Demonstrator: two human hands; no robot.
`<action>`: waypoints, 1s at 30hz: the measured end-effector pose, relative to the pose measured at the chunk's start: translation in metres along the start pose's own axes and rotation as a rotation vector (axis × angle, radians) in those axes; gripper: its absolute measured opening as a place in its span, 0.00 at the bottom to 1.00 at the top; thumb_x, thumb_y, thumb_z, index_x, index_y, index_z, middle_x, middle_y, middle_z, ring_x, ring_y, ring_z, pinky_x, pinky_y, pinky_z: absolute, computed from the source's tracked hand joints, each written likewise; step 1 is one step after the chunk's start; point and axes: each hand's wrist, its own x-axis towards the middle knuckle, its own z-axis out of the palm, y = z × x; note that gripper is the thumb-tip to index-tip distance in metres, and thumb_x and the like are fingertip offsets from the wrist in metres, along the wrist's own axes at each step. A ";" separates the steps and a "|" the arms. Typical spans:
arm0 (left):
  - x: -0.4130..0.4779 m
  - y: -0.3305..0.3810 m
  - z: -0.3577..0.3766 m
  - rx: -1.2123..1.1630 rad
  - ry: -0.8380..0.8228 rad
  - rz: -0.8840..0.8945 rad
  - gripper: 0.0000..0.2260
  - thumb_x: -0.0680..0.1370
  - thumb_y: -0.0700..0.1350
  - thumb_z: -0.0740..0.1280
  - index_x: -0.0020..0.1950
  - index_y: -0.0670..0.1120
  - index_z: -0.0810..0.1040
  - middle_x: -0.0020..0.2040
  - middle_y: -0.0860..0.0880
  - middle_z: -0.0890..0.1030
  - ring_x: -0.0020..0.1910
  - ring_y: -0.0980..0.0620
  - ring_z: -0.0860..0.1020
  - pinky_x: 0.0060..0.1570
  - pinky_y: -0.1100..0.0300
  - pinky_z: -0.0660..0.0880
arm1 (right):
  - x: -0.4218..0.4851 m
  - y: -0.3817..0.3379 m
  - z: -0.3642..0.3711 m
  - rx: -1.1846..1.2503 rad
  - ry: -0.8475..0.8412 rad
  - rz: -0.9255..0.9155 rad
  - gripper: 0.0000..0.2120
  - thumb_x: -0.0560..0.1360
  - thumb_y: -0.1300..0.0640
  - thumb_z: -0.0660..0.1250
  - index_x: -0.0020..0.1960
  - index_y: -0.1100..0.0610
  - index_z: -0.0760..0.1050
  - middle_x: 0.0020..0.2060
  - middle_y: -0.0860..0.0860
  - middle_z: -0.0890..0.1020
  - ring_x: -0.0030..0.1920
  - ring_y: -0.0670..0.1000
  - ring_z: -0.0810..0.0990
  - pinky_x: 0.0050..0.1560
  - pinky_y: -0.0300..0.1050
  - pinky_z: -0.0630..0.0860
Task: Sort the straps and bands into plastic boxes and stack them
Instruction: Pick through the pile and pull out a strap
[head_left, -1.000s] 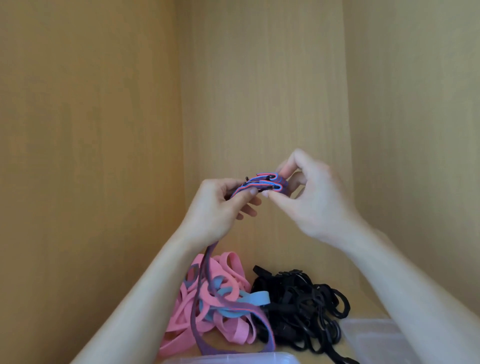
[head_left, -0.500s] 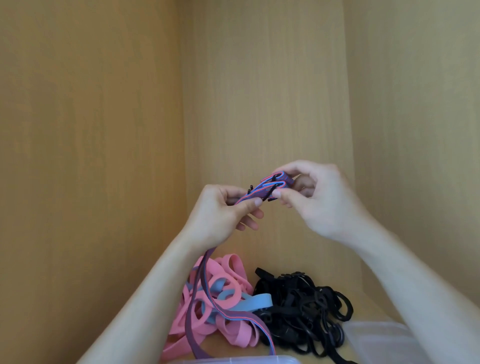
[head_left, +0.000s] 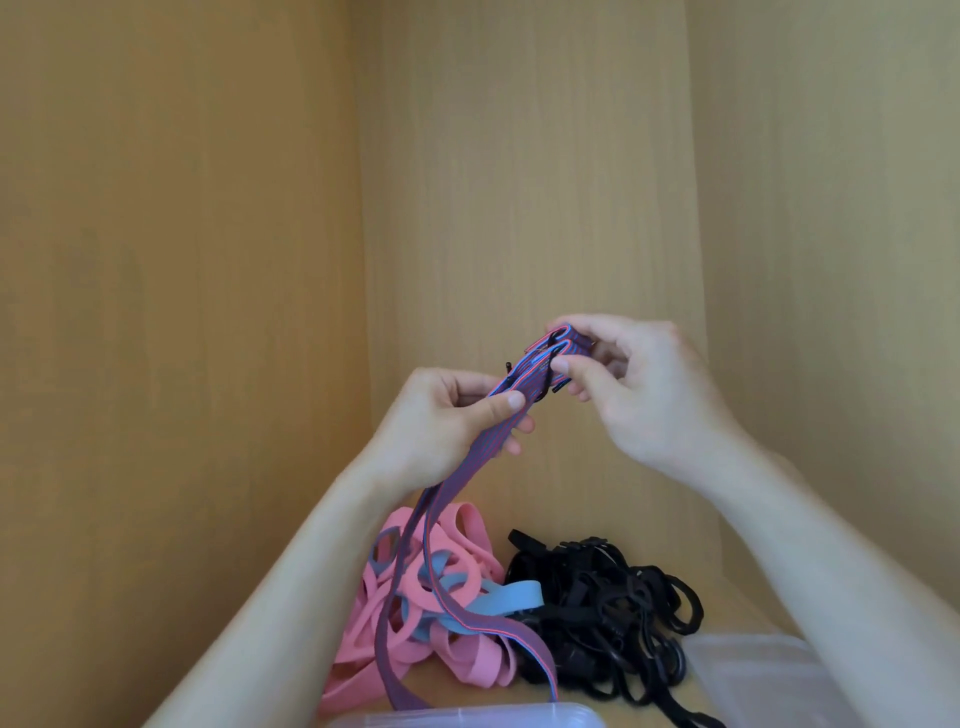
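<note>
both raised hands, left hand (head_left: 441, 415) and right hand (head_left: 639, 384), pinch the striped strap (head_left: 488, 441).

The striped strap (head_left: 488, 452) is woven in purple, and thin pink-red and blue lines are run along its whole length; a pink-red line is seen at its edge where it hangs down. Small black hardware (head_left: 560, 387) is seen on its folded upper part. The pink bands (head_left: 470, 667) are coloured a plain, flat pink, and the light blue bands (head_left: 514, 597) tangled among them a plain pale blue. The black straps (head_left: 597, 603) are black throughout, with no pattern to be made out. The front plastic box (head_left: 467, 716) and the right plastic box (head_left: 753, 675) are seen as colourless and cloudy-translucent. The wooden walls (head_left: 519, 156) are toned honey-tan and marked with fine vertical grain
</note>
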 end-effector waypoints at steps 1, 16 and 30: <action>0.000 0.000 0.001 0.018 0.004 0.009 0.06 0.82 0.38 0.67 0.50 0.43 0.84 0.40 0.46 0.86 0.32 0.53 0.82 0.38 0.60 0.79 | 0.000 0.000 0.001 -0.006 0.012 -0.007 0.09 0.78 0.61 0.70 0.56 0.51 0.82 0.37 0.48 0.84 0.36 0.43 0.83 0.47 0.53 0.81; 0.000 0.007 0.007 0.008 0.167 0.128 0.16 0.87 0.40 0.53 0.45 0.44 0.77 0.32 0.50 0.79 0.29 0.51 0.75 0.32 0.59 0.75 | -0.012 -0.011 0.038 0.012 0.154 -0.366 0.09 0.73 0.65 0.74 0.53 0.60 0.79 0.49 0.51 0.79 0.46 0.51 0.81 0.45 0.51 0.80; -0.001 0.012 0.003 -0.311 -0.019 0.014 0.15 0.86 0.37 0.55 0.44 0.39 0.76 0.31 0.48 0.82 0.28 0.55 0.81 0.30 0.68 0.75 | -0.017 -0.016 0.044 -0.107 0.019 -0.303 0.17 0.66 0.63 0.78 0.48 0.59 0.71 0.64 0.53 0.79 0.63 0.54 0.77 0.63 0.50 0.71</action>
